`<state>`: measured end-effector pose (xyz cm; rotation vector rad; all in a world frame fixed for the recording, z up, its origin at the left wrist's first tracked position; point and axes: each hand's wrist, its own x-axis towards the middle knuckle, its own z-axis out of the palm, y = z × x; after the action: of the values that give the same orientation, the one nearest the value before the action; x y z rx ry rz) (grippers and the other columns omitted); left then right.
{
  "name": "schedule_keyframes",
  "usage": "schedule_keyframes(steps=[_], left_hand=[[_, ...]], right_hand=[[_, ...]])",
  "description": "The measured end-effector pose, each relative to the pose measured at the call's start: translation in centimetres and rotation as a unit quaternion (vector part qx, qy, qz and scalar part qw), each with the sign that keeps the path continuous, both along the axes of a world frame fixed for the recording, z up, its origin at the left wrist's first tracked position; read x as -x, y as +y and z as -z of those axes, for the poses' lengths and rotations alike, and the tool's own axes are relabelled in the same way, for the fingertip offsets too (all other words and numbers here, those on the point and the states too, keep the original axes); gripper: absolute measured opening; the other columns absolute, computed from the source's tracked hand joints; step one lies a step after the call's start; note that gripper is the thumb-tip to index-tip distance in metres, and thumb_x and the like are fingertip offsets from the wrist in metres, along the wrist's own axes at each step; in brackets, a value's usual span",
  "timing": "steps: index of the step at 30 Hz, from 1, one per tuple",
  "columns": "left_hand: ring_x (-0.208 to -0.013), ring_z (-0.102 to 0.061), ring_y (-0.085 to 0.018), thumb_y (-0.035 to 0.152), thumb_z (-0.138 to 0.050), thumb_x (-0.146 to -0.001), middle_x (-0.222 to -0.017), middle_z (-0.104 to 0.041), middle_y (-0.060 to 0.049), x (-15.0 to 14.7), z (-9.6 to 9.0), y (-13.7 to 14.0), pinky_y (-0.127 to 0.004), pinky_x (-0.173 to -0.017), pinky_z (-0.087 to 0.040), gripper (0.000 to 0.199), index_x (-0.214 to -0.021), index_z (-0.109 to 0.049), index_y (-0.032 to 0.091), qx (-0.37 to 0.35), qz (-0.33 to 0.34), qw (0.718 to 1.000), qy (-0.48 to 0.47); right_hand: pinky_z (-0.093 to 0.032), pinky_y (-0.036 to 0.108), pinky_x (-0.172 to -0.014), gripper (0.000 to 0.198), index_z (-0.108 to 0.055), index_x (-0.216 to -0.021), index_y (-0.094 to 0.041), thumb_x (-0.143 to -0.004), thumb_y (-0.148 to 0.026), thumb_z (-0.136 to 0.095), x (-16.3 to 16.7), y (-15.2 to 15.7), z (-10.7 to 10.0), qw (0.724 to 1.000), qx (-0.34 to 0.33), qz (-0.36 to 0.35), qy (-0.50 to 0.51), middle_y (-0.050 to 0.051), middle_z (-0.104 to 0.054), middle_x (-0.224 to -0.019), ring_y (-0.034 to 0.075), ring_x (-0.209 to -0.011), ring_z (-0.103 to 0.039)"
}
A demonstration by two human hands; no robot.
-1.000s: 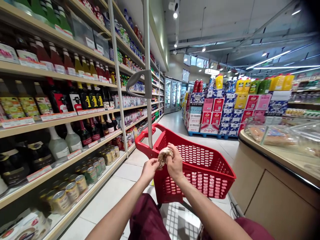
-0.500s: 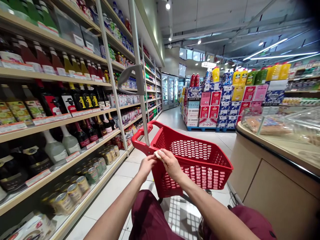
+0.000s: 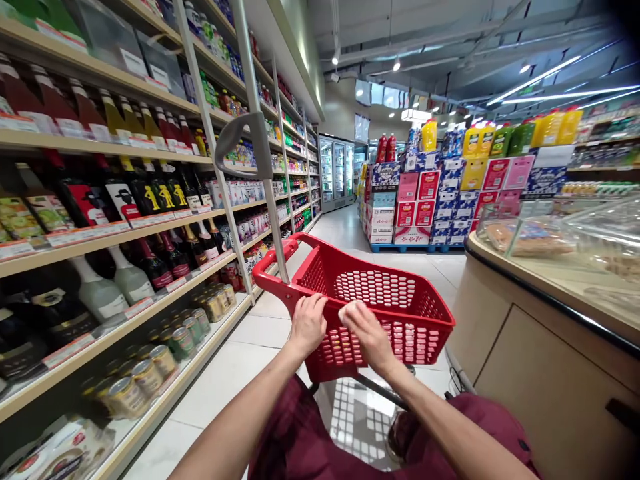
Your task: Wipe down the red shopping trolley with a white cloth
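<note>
The pale tiled floor (image 3: pixel 230 367) carried a red shopping cart (image 3: pixel 390 313); shelves (image 3: pixel 110 241) at left held bottles (image 3: pixel 133 280) and cans (image 3: pixel 123 398).

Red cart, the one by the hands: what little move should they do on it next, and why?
Maybe press the pale cloth against the red cart's near rim and rub gently. The right hand has the cloth bunched at its fingertips near that rim, and the left hand is there too, so it could help steady things.
</note>
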<state>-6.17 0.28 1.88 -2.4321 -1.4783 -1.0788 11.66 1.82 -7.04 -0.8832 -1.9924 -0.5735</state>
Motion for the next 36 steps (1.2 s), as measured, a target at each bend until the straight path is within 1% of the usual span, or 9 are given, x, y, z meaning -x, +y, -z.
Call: schedule_keyframes(steps=[3, 7, 12, 17, 23, 28, 30, 34, 36], left_hand=[[-0.117, -0.037, -0.021, 0.009, -0.044, -0.069, -0.126, -0.045, -0.011, -1.9, 1.8, 0.2, -0.044, -0.103, -0.02, 0.048, -0.117, -0.045, 0.013, -0.038, -0.007, 0.987, 0.156], [-0.124, -0.029, -0.023, 0.016, -0.045, -0.071, -0.137, -0.032, -0.013, -4.1, 3.7, 0.5, -0.043, -0.104, -0.017, 0.052, -0.123, -0.039, 0.011, -0.04, -0.011, 0.968, 0.249], [-0.13, -0.016, -0.022, 0.019, -0.04, -0.074, -0.141, -0.025, -0.011, -7.6, 4.1, 0.5, -0.044, -0.105, -0.011, 0.059, -0.131, -0.027, 0.01, -0.042, 0.023, 0.946, 0.319], [-0.131, -0.01, -0.022, 0.018, -0.035, -0.076, -0.142, -0.02, -0.013, -10.8, 4.3, 0.3, -0.044, -0.105, -0.011, 0.058, -0.132, -0.025, 0.005, -0.03, 0.045, 0.934, 0.352], [-0.131, -0.011, -0.022, 0.015, -0.035, -0.076, -0.142, -0.019, -0.012, -12.1, 4.7, 0.5, -0.043, -0.105, -0.012, 0.058, -0.132, -0.025, 0.006, -0.019, 0.046, 0.934, 0.354], [-0.131, -0.012, -0.023, 0.017, -0.035, -0.076, -0.142, -0.02, -0.013, -12.5, 4.7, 0.6, -0.044, -0.105, -0.012, 0.058, -0.132, -0.025, 0.006, -0.016, 0.066, 0.934, 0.351], [-0.131, -0.01, -0.023, 0.017, -0.035, -0.076, -0.142, -0.019, -0.012, -12.5, 4.7, 0.7, -0.045, -0.105, -0.012, 0.058, -0.132, -0.025, 0.007, -0.019, 0.066, 0.937, 0.342], [-0.132, -0.007, -0.024, 0.019, -0.037, -0.074, -0.143, -0.017, -0.014, -12.3, 4.6, 0.9, -0.047, -0.105, -0.009, 0.061, -0.132, -0.023, 0.006, -0.018, 0.062, 0.939, 0.339], [-0.132, -0.008, -0.023, 0.019, -0.037, -0.074, -0.143, -0.017, -0.014, -11.9, 4.7, 0.9, -0.046, -0.105, -0.009, 0.061, -0.132, -0.023, 0.006, -0.015, 0.061, 0.938, 0.341]], right_hand=[[-0.03, 0.045, -0.103, 0.042, -0.039, -0.128, -0.018, -0.087, -0.01, -0.032, -2.5, -0.3, 1.1, 0.999, 0.004, 0.042, 0.033, 0.005, -0.043, -0.131, 0.02, -0.129, -0.021], [-0.036, 0.039, -0.101, 0.042, -0.041, -0.126, -0.021, -0.086, -0.011, -0.035, -5.0, -1.6, 4.1, 0.999, 0.029, 0.016, -0.042, 0.003, -0.047, -0.127, 0.018, -0.127, -0.026], [-0.028, 0.047, -0.104, 0.044, -0.037, -0.129, -0.021, -0.086, -0.01, -0.032, -8.3, -1.7, 3.6, 0.995, 0.009, 0.093, 0.038, 0.004, -0.041, -0.132, 0.021, -0.128, -0.022], [-0.036, 0.036, -0.101, 0.043, -0.038, -0.128, -0.02, -0.087, -0.011, -0.032, -11.0, -2.8, 5.4, 0.997, 0.01, 0.07, -0.037, 0.002, -0.049, -0.126, 0.016, -0.127, -0.024], [-0.03, 0.047, -0.102, 0.046, -0.035, -0.13, -0.02, -0.085, -0.011, -0.035, -15.0, -2.9, 5.0, 0.988, -0.016, 0.136, 0.065, 0.006, -0.043, -0.131, 0.022, -0.128, -0.023], [-0.039, 0.038, -0.098, 0.052, -0.039, -0.128, -0.023, -0.082, -0.002, -0.028, -15.9, -3.3, 7.1, 0.991, 0.028, 0.13, 0.007, 0.003, -0.051, -0.124, 0.016, -0.127, -0.026], [-0.039, 0.039, -0.098, 0.052, -0.037, -0.129, -0.023, -0.082, -0.003, -0.031, -15.9, -3.1, 7.0, 0.991, 0.032, 0.127, 0.013, 0.003, -0.049, -0.126, 0.018, -0.127, -0.027], [-0.035, 0.047, -0.099, 0.052, -0.031, -0.132, -0.024, -0.083, -0.007, -0.034, -16.8, -2.5, 5.7, 0.981, -0.013, 0.166, 0.101, 0.005, -0.042, -0.131, 0.022, -0.127, -0.026], [-0.036, 0.045, -0.099, 0.053, -0.032, -0.131, -0.025, -0.082, -0.005, -0.031, -17.3, -2.7, 6.0, 0.98, -0.009, 0.174, 0.093, 0.004, -0.043, -0.13, 0.02, -0.127, -0.027]])
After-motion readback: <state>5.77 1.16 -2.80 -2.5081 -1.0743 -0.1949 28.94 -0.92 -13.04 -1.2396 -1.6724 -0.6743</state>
